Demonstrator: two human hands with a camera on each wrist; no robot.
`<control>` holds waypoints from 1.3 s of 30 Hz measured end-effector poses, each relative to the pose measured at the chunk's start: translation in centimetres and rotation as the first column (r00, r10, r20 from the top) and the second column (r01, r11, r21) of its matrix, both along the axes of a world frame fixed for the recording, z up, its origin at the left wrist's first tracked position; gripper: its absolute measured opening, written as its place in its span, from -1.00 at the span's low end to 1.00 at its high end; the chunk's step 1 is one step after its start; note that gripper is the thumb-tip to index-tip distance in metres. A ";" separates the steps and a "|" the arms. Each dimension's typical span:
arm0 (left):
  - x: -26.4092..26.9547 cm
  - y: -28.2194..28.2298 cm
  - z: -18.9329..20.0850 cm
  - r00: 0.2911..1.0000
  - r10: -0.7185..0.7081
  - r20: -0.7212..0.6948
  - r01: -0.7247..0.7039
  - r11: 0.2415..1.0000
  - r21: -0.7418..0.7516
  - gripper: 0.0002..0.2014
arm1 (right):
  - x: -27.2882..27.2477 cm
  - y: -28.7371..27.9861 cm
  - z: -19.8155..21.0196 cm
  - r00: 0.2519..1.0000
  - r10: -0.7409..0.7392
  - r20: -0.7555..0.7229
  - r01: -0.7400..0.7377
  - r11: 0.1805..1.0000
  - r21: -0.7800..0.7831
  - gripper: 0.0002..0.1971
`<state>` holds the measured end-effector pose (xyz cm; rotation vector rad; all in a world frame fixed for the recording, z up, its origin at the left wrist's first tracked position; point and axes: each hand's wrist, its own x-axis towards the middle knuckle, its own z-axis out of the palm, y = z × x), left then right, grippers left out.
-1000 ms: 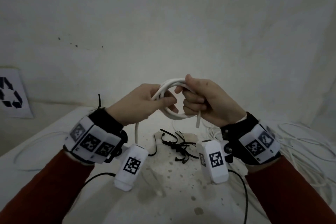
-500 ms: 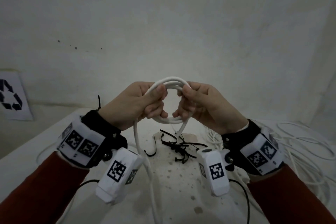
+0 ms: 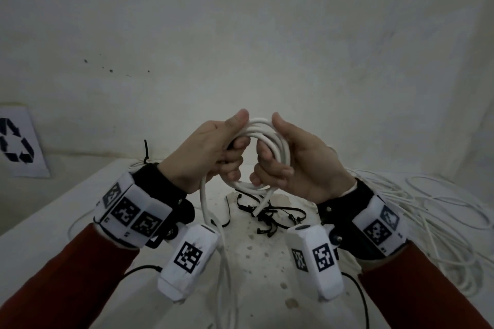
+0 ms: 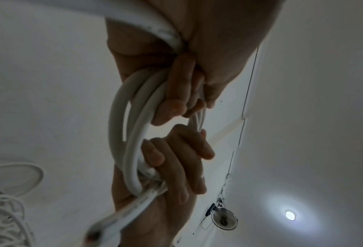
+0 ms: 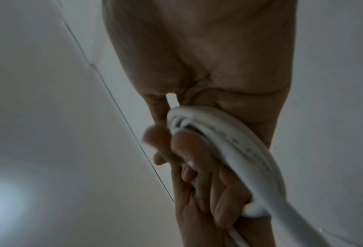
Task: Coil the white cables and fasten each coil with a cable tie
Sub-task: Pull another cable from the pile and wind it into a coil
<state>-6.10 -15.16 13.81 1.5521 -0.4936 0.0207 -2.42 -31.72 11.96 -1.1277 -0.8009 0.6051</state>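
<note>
Above the black cable ties [image 3: 267,212] scattered on the table [image 3: 53,211], you are holding the white coil [image 3: 267,136] up in the air with both hands close together; your left hand [image 3: 211,149] is curling its fingers round the coil's left side with the thumb laid over the top, and your right hand [image 3: 302,160] is wrapping its fingers through the loop on the opposite side, clamped on the bundled turns. Below the coil, a free tail [image 3: 205,203] is hanging from your left hand down toward the table, and a short cut end [image 3: 263,203] is poking out just over the ties; to the right of the ties, the loose white cables [image 3: 427,222] are lying in a heap, not yet wound. Judging from this, you are partway through winding; to do it well, keep one hand pinning the turns flat together while the other is feeding the tail round at the same loop size; avoid letting the turns cross or spring apart; only when the tail is used up should one hand be freed to reach down for a tie.
</note>
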 end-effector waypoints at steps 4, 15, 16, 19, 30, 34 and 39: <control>0.0 0.4 0.2 0.998 -0.051 0.042 0.047 0.995 0.091 -0.50 | -0.2 0.1 -0.9 0.973 0.216 -0.086 -0.204 0.971 0.127 -0.56; -0.8 3.6 -0.6 0.992 -0.045 0.119 0.006 0.950 0.312 -0.67 | 0.0 -2.4 0.6 0.967 0.241 -0.081 -0.225 0.961 0.162 -0.62; -0.8 3.6 -0.4 0.989 -0.020 0.149 -0.029 0.946 0.321 -0.69 | 0.0 -2.6 0.7 0.969 0.231 -0.083 -0.218 0.966 0.141 -0.59; -0.5 4.4 0.5 0.928 0.171 0.331 -0.277 0.910 0.308 -0.76 | 0.0 -3.0 0.5 0.955 0.272 -0.118 -0.265 0.961 0.078 -0.52; 0.7 3.3 -2.5 0.856 0.323 0.404 -0.435 0.872 0.225 -0.75 | -1.1 -2.4 1.2 0.973 0.154 -0.170 -0.033 0.828 0.560 -0.53; 0.2 3.9 -2.8 0.804 0.340 0.488 -0.517 0.806 0.289 -0.76 | -1.4 -2.1 1.1 0.982 0.072 -0.175 0.058 0.765 0.641 -0.56; -0.5 2.8 -3.4 0.791 0.290 0.538 -0.527 0.770 0.359 -0.79 | -1.0 -1.4 1.7 0.981 -0.067 -0.182 0.179 0.675 0.716 -0.64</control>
